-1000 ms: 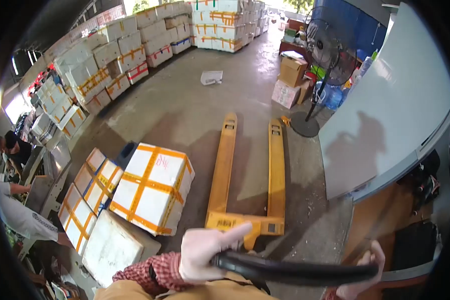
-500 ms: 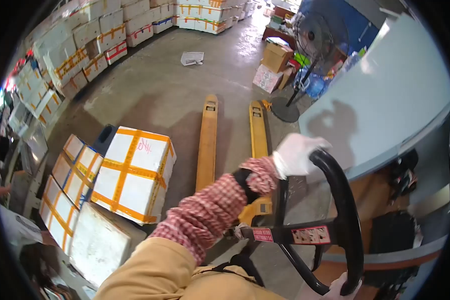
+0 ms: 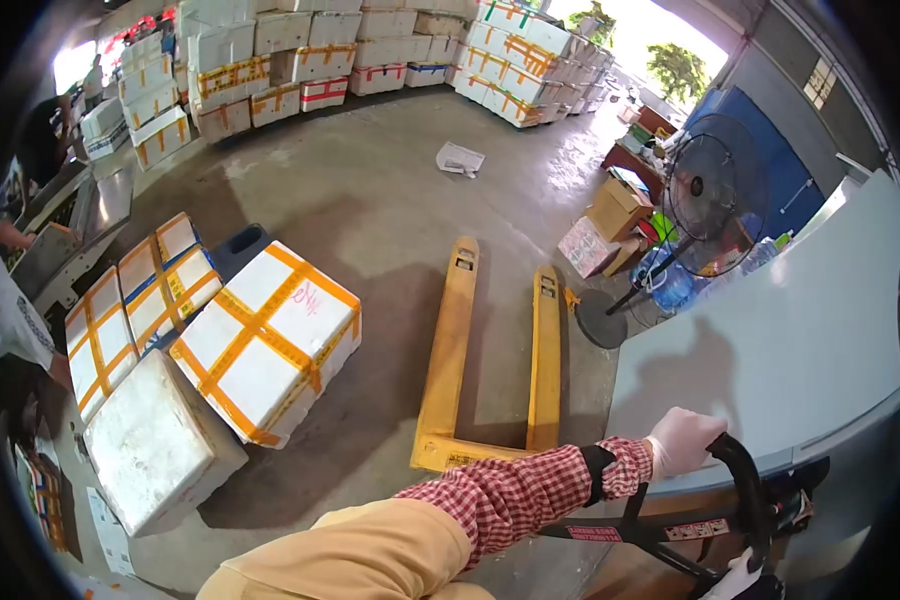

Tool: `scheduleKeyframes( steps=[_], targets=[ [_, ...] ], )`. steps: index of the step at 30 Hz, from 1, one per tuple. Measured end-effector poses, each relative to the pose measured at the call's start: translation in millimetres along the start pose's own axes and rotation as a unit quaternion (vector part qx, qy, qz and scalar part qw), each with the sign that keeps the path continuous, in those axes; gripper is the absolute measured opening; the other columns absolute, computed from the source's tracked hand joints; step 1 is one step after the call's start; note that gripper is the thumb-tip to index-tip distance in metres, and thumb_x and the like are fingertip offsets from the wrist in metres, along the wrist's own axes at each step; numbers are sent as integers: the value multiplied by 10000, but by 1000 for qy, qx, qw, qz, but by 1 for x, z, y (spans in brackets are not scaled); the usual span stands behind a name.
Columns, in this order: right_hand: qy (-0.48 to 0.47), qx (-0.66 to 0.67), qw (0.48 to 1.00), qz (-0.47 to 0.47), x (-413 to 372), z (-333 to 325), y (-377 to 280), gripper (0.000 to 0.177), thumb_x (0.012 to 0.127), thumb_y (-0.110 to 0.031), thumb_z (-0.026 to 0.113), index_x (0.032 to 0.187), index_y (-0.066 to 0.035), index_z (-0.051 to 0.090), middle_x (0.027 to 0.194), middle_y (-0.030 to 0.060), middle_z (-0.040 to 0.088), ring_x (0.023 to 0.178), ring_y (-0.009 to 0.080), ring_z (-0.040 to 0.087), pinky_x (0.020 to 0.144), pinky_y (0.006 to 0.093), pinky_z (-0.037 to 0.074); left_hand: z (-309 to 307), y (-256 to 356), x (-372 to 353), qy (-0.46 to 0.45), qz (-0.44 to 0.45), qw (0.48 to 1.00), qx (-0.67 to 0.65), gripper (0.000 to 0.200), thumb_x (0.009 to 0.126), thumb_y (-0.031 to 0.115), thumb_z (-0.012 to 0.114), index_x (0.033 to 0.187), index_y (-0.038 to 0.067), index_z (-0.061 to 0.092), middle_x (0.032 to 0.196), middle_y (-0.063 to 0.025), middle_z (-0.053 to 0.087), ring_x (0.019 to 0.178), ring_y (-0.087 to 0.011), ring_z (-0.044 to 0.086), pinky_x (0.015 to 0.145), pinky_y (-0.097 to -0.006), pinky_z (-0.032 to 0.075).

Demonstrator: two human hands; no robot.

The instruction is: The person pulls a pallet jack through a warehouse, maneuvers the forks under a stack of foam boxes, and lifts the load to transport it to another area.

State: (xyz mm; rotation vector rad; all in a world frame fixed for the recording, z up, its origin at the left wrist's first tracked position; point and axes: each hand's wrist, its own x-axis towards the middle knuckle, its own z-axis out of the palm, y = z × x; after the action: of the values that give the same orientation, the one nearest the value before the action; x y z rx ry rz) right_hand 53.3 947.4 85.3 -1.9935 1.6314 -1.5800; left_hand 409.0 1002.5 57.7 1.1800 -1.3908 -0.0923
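Observation:
A yellow pallet jack (image 3: 445,375) stands on the floor with its two forks pointing away from me. Its black handle (image 3: 749,484) is tilted to the lower right. My left hand (image 3: 686,440), in a white glove below a red checked sleeve, is closed around the upper end of the handle loop. Lower down, my right hand (image 3: 735,578), also white-gloved, is wrapped around the loop's other side; part of it is cut off by the view's edge. Nothing lies on the forks.
Taped white foam boxes (image 3: 270,340) stand left of the forks, beside a plain foam box (image 3: 160,440). A standing fan (image 3: 697,188) and cardboard boxes (image 3: 618,208) are at the right, near a pale panel (image 3: 770,330). Stacked foam boxes (image 3: 380,50) line the back. A person (image 3: 20,320) is at the left edge.
The handle and both hands have shifted right and lower in view. The forks appear lower and farther right and slightly turned, as my view has tilted up. Both hands keep their grip.

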Motion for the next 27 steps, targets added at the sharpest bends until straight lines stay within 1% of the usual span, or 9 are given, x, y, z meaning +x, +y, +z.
scheduleKeyframes(
  steps=[1, 4, 8, 10, 12, 16, 20, 23, 27],
  targets=[
    [-26, 36, 998, 40, 20, 12, 8, 205, 881, -184, 671, 837, 15, 640, 660, 80, 586, 582, 196, 536, 575, 354, 450, 10, -9, 9, 6, -1, 1000, 17, 211, 668, 63, 644, 861, 88, 562, 710, -103, 617, 722, -338, 639, 614, -440, 495],
    [-66, 150, 984, 69, 101, 70, 81, 220, 893, -86, 631, 1089, 12, 635, 691, -39, 391, 598, 67, 341, 557, 248, 296, 33, -29, 41, 28, -25, 997, 62, 240, 673, 60, 640, 893, 91, 550, 744, -102, 625, 744, -334, 640, 621, -443, 495],
    [-98, 198, 970, 97, 182, 151, 105, 288, 909, -67, 605, 1181, 20, 565, 780, -17, 487, 678, 96, 442, 626, 268, 394, 59, -65, 86, 33, -61, 991, 117, 265, 685, 56, 627, 930, 95, 534, 772, -103, 622, 754, -332, 637, 619, -443, 492],
    [-28, 275, 957, 89, 219, 207, 112, 205, 908, -142, 655, 1031, 9, 588, 793, 11, 520, 691, 127, 470, 659, 283, 417, 72, -82, 106, 75, -66, 987, 128, 238, 697, 61, 621, 915, 94, 531, 745, -105, 605, 736, -335, 631, 609, -447, 486],
    [-95, 233, 961, 118, 280, 259, 163, 168, 892, -134, 655, 923, 8, 571, 830, 33, 530, 738, 156, 513, 682, 290, 435, 78, -102, 129, 110, -73, 979, 152, 227, 700, 67, 623, 905, 93, 530, 735, -103, 600, 727, -335, 627, 605, -449, 483],
    [-141, 239, 960, -37, 345, 364, 150, 120, 822, -54, 580, 713, -16, 546, 630, 17, 518, 595, 134, 492, 615, 286, 396, 84, -151, 180, 151, -90, 969, 175, 206, 703, 80, 635, 873, 94, 520, 709, -102, 598, 704, -332, 625, 592, -450, 478],
    [-138, 154, 978, -32, 395, 459, 119, 102, 753, -60, 542, 669, -7, 564, 596, 41, 561, 571, 152, 544, 589, 289, 418, 77, -211, 240, 158, -96, 962, 200, 205, 713, 80, 626, 885, 88, 514, 700, -102, 598, 693, -324, 626, 577, -441, 477],
    [-162, 233, 959, -16, 433, 540, 112, 95, 743, -45, 532, 663, 1, 555, 592, 44, 555, 543, 154, 533, 534, 284, 414, 64, -260, 282, 149, -96, 961, 213, 193, 721, 77, 620, 878, 86, 508, 703, -99, 596, 680, -315, 627, 572, -434, 480],
    [-233, 279, 931, -20, 485, 643, 105, 310, 780, 50, 497, 1040, 15, 662, 916, 62, 673, 595, 76, 523, 521, 200, 398, 47, -326, 343, 158, -115, 952, 236, 204, 736, 84, 623, 922, 95, 541, 716, -87, 602, 686, -287, 635, 572, -410, 485]
  ],
)
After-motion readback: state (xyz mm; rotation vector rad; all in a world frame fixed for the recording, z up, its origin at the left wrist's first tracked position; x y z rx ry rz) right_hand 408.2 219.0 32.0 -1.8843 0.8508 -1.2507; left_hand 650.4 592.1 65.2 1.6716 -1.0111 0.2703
